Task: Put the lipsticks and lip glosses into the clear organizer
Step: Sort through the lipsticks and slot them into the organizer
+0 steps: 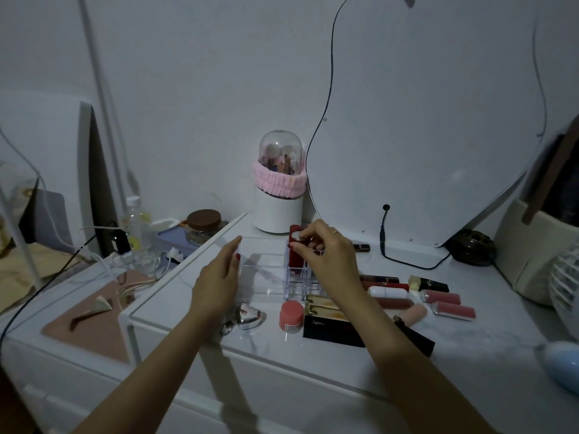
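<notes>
The left hand (219, 274) rests flat and open against the left wall of the clear organizer (263, 277) on the white counter (313, 364), fingers extended, holding nothing. Just right of that hand the organizer's wide compartment is bare; below the hand's wrist side lie a silver heart keyring (247, 314) and a small pink jar (291, 313). Further right, a dark red lip gloss (294, 255) stands upright in one of the organizer's small cells, its top under the fingertips of the right hand (329, 258), which is curled with fingers pinched about the tube's cap. Near that hand's wrist lie gold and black lipsticks (329, 321), and to the right of the hand, well apart from the organizer, a loose cluster of lip glosses (441, 297) lies flat on the counter
</notes>
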